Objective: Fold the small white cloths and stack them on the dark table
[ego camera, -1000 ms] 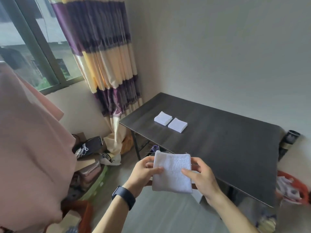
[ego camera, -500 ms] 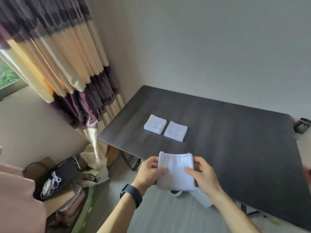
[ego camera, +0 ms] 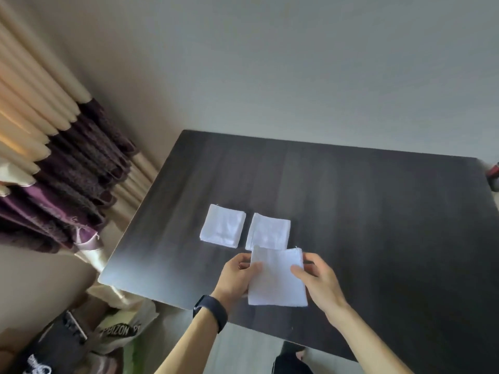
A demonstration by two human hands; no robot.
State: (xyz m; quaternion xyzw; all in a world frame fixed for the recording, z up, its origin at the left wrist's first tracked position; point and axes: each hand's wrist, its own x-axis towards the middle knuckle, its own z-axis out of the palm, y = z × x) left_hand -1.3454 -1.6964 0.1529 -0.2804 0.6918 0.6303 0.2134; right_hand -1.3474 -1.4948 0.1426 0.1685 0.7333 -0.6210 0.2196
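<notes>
Moved out over the dark worktop [ego camera: 378, 225], my left hand [ego camera: 237, 276] and right hand [ego camera: 318, 282] pinch the folded white terry cloth [ego camera: 276, 279], just short of the right folded white square [ego camera: 268, 231].

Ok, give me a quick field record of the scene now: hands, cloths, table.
left hand: pinches held cloth at its left edge
right hand: pinches its right edge
held cloth: white, folded flat, over the dark table, near part
left folded cloth: lying on table
right folded cloth: beside it, narrow gap, not stacked
stack: none yet
left wrist: dark wristband
</notes>
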